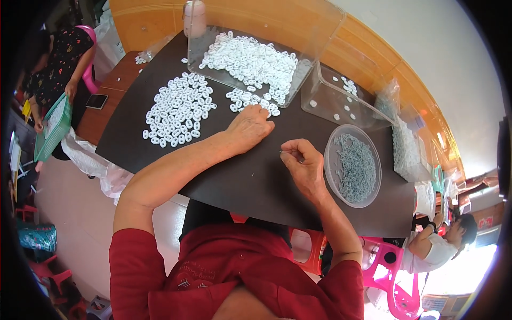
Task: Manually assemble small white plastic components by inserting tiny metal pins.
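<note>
Probably picking: left hand (249, 129) curled at white oval plastic pieces (239, 98), hold unclear; right hand (303, 162) pinching thin grey piece (282, 152); likely needs precision next.

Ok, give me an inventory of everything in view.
Table: one, dark brown, centre
Big bin: one, clear, table's far side
Small bin: one, clear, right of big bin
White pieces: too many to count, white, two piles plus both bins
Tub: one, clear, table's right side
Grey bits: uncounted, grey, in tub
Box: one, clear, table's right edge
Jar: one, pinkish, table's far left corner
Bags: several, clear or white, around table
Side table: one, reddish brown, left
Phone: one, black, on side table
Basket: one, green, far left
Other people: two, dark and white tops, left and right
Seats: several, pink and red, floor
Sleeves: two, red, lower edge
Left hand: one, bare, at small white pile
Right hand: one, bare, pinching a thin bit
</note>
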A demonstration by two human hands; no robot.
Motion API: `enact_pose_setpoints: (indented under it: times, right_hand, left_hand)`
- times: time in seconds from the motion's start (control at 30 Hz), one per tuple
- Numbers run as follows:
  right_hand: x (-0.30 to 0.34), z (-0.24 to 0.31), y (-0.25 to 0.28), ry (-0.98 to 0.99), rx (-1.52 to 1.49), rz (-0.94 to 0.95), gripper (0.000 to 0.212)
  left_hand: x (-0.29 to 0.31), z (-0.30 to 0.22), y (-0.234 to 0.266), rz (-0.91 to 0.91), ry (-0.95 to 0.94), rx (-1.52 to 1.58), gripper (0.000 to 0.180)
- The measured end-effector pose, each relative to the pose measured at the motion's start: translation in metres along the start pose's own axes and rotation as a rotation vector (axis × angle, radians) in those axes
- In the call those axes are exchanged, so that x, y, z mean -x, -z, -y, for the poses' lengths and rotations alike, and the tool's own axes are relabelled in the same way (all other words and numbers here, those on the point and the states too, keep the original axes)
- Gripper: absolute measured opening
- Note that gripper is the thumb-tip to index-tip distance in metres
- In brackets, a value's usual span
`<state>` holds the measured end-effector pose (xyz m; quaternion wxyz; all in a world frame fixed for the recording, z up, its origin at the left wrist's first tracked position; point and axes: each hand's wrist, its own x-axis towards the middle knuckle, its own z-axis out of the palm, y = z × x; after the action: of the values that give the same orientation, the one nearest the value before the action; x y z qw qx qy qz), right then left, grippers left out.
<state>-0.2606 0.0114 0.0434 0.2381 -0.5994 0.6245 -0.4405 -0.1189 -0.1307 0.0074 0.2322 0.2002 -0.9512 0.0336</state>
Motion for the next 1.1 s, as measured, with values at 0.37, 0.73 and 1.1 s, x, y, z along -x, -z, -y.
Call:
enact_pose_setpoints:
  times: [0.37,0.73,1.1]
  right_hand:
    - [0.005,-0.01,-0.002,-0.002,-0.095,-0.065,0.013]
    - [0.009,-0.007,-0.002,-0.048,-0.082,-0.093,0.013]
    - [0.012,-0.015,-0.001,0.051,-0.035,-0.118,0.009]
  left_hand:
    - [-0.01,-0.001,-0.007,0.084,0.05,0.23,0.01]
    - [-0.02,-0.01,-0.008,0.154,-0.015,0.097,0.008]
    - [-0.013,-0.033,-0.006,0.123,-0.039,0.317,0.007]
